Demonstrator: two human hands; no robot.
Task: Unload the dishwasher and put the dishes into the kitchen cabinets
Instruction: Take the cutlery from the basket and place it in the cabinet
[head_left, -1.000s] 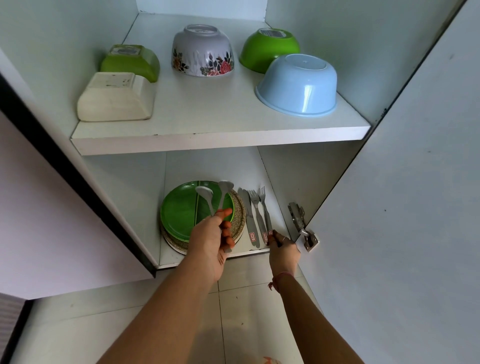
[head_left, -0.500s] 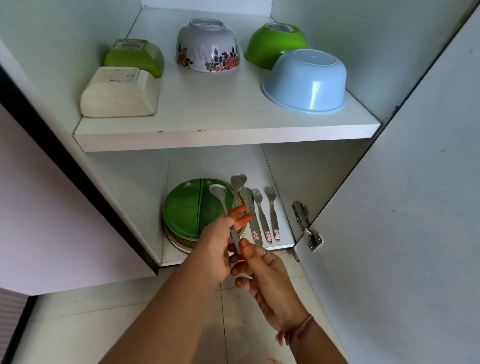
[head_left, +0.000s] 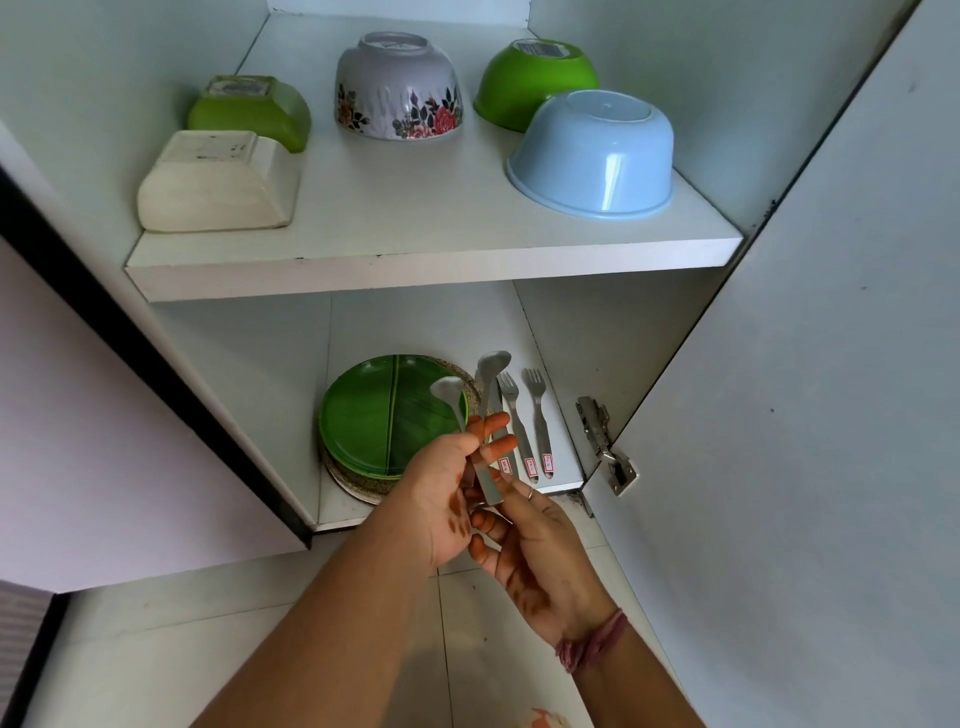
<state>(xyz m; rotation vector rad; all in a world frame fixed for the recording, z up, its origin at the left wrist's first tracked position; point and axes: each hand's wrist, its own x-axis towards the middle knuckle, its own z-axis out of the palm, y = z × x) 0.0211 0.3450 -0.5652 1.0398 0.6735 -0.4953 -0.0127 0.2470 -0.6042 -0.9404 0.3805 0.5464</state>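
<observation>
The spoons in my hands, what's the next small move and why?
Probably take one spoon with the right hand and lay it beside the forks on the lower shelf: the left hand holds both spoons, and the cutlery row sits there.
</observation>
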